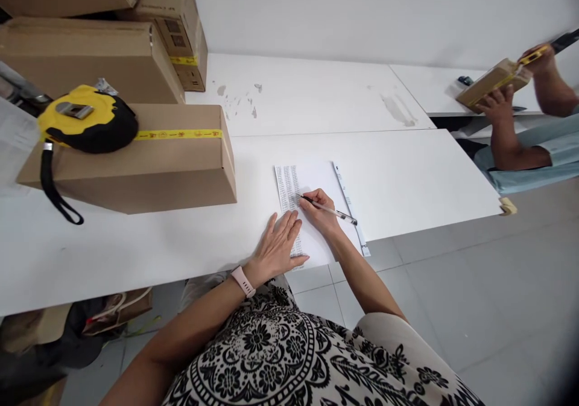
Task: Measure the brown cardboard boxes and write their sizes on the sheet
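Note:
A sheet of paper [319, 240] lies on the white table near its front edge, with columns of small dark writing down its left part. My right hand [321, 209] is closed around a pen [340, 216], whose tip meets the written columns. Flat across the lower left of the sheet rests my left hand [280, 242], fingers stretched out. A pale blue printed strip [347, 201] shows along the right side of the paper.
Left of the paper sits a long cardboard box [181, 180] with a yellow tape measure [85, 119] on top. More boxes [90, 56] are stacked behind it. At the far right a co-worker's hands [500, 104] hold a small taped box [491, 83] and a yellow tool [534, 55].

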Demonstrator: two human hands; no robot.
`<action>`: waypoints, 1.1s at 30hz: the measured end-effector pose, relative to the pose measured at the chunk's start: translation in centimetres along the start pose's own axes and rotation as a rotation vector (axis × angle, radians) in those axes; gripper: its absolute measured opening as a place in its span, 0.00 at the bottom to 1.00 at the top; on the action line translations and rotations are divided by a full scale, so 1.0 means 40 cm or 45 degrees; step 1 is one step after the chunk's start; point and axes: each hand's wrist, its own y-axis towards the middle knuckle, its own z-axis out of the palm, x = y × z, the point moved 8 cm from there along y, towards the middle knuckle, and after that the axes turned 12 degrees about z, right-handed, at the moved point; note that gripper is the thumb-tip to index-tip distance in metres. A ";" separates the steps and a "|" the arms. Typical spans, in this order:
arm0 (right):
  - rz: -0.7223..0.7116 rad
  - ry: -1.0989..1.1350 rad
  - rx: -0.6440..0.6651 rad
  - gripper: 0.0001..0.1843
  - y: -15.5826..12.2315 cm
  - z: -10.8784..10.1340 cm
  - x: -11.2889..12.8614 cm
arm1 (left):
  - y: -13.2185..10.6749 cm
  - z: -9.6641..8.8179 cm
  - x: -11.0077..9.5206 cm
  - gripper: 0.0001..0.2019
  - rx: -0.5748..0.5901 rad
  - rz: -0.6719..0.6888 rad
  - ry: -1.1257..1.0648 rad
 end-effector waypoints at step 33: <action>-0.137 -0.310 -0.211 0.21 -0.024 -0.004 0.017 | 0.001 0.000 0.000 0.41 0.038 0.011 0.035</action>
